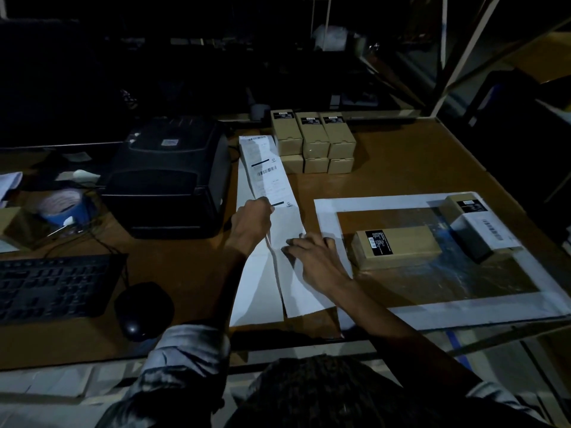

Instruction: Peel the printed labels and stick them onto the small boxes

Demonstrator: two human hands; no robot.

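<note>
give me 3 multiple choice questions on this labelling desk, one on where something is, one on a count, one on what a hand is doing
1. Where is the black label printer relative to the label strip?
A. to its left
B. to its right
C. on top of it

2. How many boxes lie inside the white frame?
A. one
B. two
C. five

3. What is the left hand doing?
A. typing on the keyboard
B. resting open on the mouse
C. pinching the label strip

Answers:
1 A: the printer sits left of the strip.
2 B: a plain box and a labelled box lie there.
3 C: its fingers close on the strip's edge, while the right hand presses the paper flat.
</note>
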